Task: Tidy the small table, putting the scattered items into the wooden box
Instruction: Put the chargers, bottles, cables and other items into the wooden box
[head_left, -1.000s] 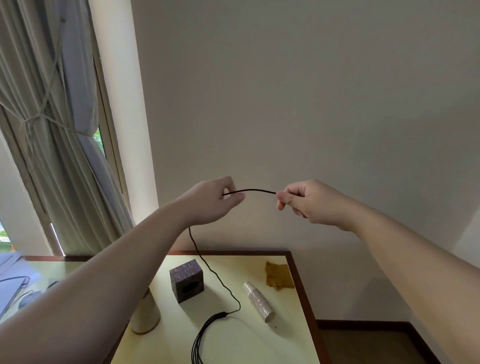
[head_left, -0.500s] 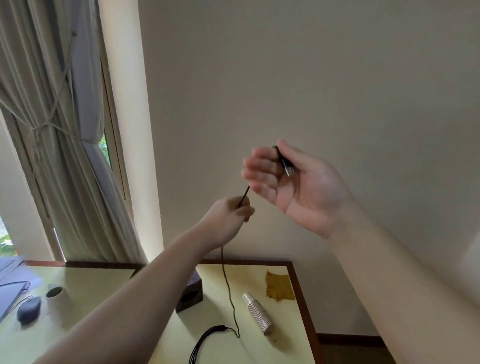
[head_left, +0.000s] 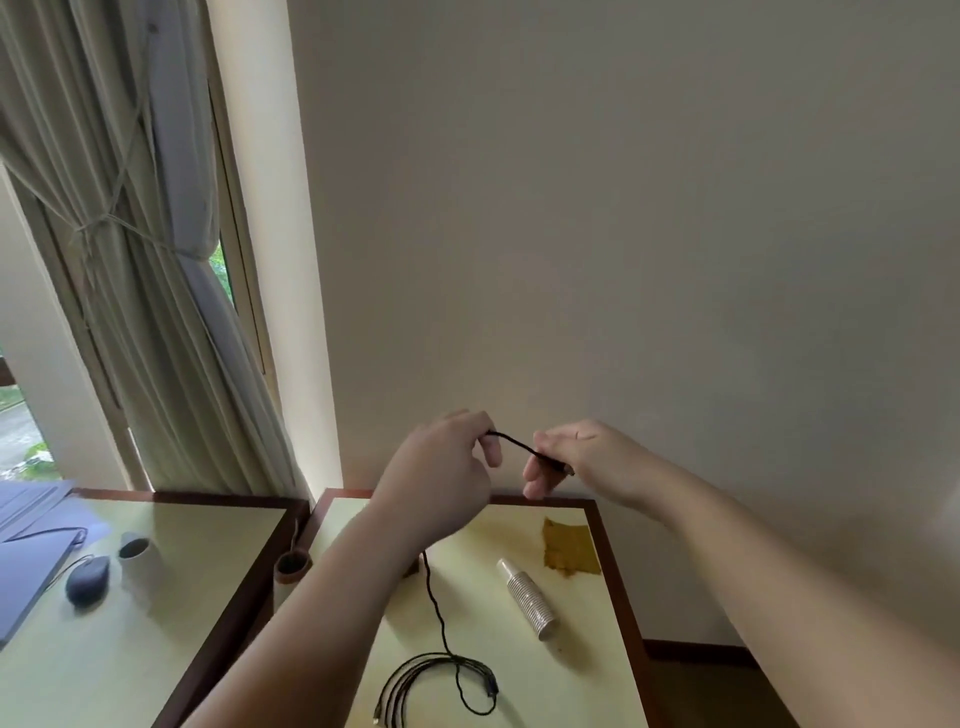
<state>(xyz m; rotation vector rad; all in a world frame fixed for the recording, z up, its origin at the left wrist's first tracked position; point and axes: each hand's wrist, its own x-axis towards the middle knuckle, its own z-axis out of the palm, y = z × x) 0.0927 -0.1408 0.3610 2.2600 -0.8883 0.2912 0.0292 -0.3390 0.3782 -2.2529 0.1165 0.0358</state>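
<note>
Since half-second back, I saw right hand (head_left: 582, 457) drop level with left hand (head_left: 447, 467). Small table (head_left: 615, 561) below. Stack of paper cups (head_left: 530, 597) lay on it. Black cable (head_left: 441, 613): both hands pinched end, rest hung to tabletop, coiled.

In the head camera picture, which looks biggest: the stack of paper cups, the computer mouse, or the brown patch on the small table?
1. Stack of paper cups
2. Brown patch and computer mouse: look about alike, so unranked.
</note>
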